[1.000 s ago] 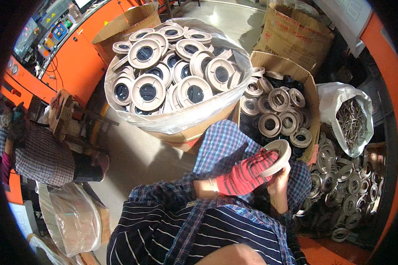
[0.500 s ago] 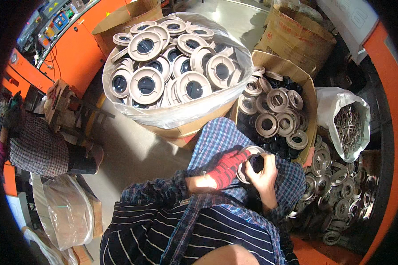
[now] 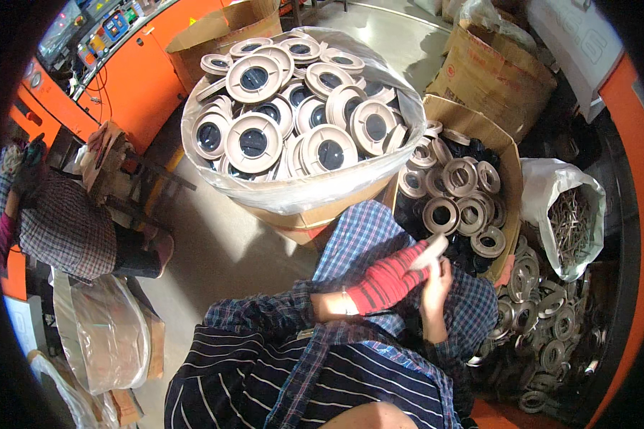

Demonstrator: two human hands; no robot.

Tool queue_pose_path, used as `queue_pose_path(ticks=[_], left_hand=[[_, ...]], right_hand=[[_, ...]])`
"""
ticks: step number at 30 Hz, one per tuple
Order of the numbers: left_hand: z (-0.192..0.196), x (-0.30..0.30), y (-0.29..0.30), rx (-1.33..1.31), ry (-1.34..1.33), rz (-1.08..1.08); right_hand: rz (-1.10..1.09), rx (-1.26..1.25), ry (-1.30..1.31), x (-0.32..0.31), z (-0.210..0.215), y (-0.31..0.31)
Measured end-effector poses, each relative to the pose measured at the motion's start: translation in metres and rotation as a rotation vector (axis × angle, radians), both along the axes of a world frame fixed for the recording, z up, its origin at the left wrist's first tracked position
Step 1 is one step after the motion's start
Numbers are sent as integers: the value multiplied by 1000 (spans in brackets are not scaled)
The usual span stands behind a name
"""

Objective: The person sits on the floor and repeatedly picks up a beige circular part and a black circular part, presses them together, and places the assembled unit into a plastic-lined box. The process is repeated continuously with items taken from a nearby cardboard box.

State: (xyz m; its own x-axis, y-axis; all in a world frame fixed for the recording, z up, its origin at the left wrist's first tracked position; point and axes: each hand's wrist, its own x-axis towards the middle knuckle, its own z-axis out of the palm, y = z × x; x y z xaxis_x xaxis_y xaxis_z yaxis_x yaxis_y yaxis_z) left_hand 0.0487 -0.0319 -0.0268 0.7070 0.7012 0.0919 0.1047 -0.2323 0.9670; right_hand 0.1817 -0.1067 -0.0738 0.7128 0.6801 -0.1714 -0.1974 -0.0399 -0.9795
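My left hand (image 3: 390,277) wears a red knit glove with pale fingertips and reaches right across my lap. My bare right hand (image 3: 436,284) presses against its fingertips. Between them shows a pale narrow edge, a beige ring (image 3: 432,250) seen side-on, mostly hidden by both hands. Just beyond the hands stands an open cardboard box (image 3: 509,187) of similar grey-beige rings (image 3: 459,177) on black parts. Both hands are over my blue plaid lap.
A large plastic-lined box (image 3: 300,194) heaped with beige round discs (image 3: 254,143) stands ahead. At right are a white bag of metal pins (image 3: 554,196) and loose metal rings (image 3: 544,332). Another person (image 3: 64,229) sits at left by an orange machine (image 3: 122,79).
The hands have drawn in over my lap and closed together. The beige ring, clearly seen tilted a second ago, is turned edge-on and mostly covered.
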Motion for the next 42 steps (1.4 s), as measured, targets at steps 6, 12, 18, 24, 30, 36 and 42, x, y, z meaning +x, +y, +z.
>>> queue_pose_path(ticks=[6,12,18,24,30,36,42], left_hand=[[2,-13,21,952,-117,-322],[5,-35,19,-582,-118,-115],[27,-28,0,-242,-48,-76],[47,-27,24,1023,-278,-381],[107,-27,123,1291,-44,-193],[168,-18,330,1560,299,31],[190,-74,369,1315,293,391]], right_hand=[[223,370,1179,0,-10,-21],[218,-83,-292,-7,10,-28],[222,-22,-280,-2,9,-22],[452,689,1012,-2,-3,-37],[506,75,494,5,8,-40],[388,-126,306,3,6,-49],[487,-213,188,13,10,-30]])
